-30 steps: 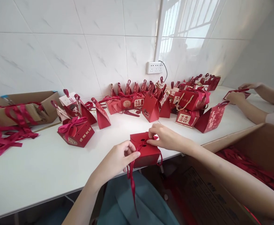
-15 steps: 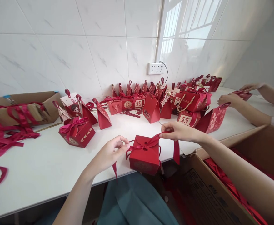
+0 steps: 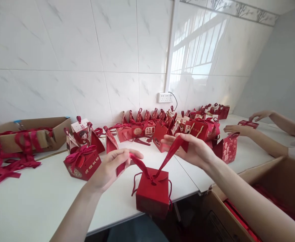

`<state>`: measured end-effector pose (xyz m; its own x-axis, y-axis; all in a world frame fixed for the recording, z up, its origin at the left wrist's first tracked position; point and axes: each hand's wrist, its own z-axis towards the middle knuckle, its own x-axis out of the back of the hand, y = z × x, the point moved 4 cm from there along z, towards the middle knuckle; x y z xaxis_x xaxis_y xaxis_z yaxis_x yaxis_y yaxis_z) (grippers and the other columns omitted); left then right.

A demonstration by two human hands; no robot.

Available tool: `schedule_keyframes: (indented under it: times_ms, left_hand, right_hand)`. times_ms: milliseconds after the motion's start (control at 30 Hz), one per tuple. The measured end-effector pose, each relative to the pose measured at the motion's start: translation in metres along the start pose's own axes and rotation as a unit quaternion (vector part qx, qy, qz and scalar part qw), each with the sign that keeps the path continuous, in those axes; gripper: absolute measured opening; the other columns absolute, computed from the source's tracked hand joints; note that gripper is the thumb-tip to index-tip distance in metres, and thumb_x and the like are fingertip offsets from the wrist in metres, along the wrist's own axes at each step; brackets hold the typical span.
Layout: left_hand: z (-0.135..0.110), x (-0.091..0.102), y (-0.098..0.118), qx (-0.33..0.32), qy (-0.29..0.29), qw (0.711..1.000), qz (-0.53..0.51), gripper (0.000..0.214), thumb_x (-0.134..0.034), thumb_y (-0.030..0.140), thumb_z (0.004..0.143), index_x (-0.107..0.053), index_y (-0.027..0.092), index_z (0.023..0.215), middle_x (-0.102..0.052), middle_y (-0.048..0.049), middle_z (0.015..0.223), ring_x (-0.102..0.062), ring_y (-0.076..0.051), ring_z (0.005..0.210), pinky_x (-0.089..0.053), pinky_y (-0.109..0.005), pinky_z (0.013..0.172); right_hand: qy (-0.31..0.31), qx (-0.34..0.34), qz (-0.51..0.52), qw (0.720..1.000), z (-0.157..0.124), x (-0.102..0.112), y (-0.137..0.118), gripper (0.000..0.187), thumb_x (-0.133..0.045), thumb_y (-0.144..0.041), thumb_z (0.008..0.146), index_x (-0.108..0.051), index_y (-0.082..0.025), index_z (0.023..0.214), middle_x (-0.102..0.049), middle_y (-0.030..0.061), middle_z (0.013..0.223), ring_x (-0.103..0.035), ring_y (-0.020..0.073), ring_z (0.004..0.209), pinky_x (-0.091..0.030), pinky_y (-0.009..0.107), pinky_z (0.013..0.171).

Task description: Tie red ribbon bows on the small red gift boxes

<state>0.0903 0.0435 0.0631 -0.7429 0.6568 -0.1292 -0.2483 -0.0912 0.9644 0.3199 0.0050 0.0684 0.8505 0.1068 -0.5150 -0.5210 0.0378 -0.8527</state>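
Observation:
A red gift box (image 3: 152, 195) sits at the table's front edge, its lid flaps folded together on top. A red ribbon (image 3: 169, 156) is knotted at the middle of the lid, and its two ends rise in a V. My left hand (image 3: 115, 164) pinches one end between thumb and fingers, up and left of the box. Up and right of it, my right hand (image 3: 190, 148) grips the other end between thumb and forefinger, with its remaining fingers stretched out. Thin dark red cords hang at both sides of the box.
A finished box with a bow (image 3: 83, 164) stands at left. Several red boxes (image 3: 200, 131) line the wall. Loose ribbons (image 3: 8, 168) spill from a cardboard box (image 3: 60, 134). An open carton (image 3: 243, 201) is at right, and a co-worker's hands (image 3: 240, 129) handle another red box (image 3: 248, 124).
Both hands have risen, drawing the ribbon ends from nearly level up into a V above the box. The camera view has tilted upward.

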Motion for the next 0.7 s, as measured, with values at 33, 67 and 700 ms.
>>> schedule_keyframes:
  times_ms: [33,67,700]
  left_hand:
    - [0.006,-0.011,0.003,-0.018,-0.016,0.998,-0.053,0.029,-0.057,0.033,0.081,-0.058,0.015,0.058,-0.064,-0.0064,0.085,-0.058,-0.02,0.087,-0.045,-0.032,0.083]
    - [0.011,-0.02,0.006,-0.036,-0.033,0.994,-0.096,0.025,-0.057,0.032,0.082,-0.06,0.016,0.063,-0.064,-0.005,0.082,-0.058,-0.019,0.085,-0.046,-0.033,0.084]
    - [-0.009,0.02,0.023,-0.216,0.377,0.876,0.211,0.008,-0.045,0.03,0.081,-0.044,0.021,0.08,-0.058,-0.0039,0.098,-0.055,-0.019,0.097,-0.044,-0.033,0.082]
  right_hand:
    - [-0.015,-0.005,0.022,1.0,0.001,-0.01,0.003,0.014,-0.072,-0.03,0.066,-0.067,-0.019,0.071,-0.07,0.0057,0.093,-0.063,0.0235,0.094,-0.044,0.042,0.094]
    - [-0.026,-0.009,0.04,0.999,0.001,-0.018,0.005,0.012,-0.071,-0.03,0.067,-0.067,-0.019,0.07,-0.07,0.0044,0.091,-0.064,0.0226,0.091,-0.043,0.043,0.095]
    - [-0.064,0.076,-0.618,0.78,-0.026,-0.011,0.027,0.013,-0.054,-0.027,0.082,-0.064,-0.018,0.081,-0.064,0.0053,0.083,-0.058,0.0172,0.075,-0.046,0.029,0.07]
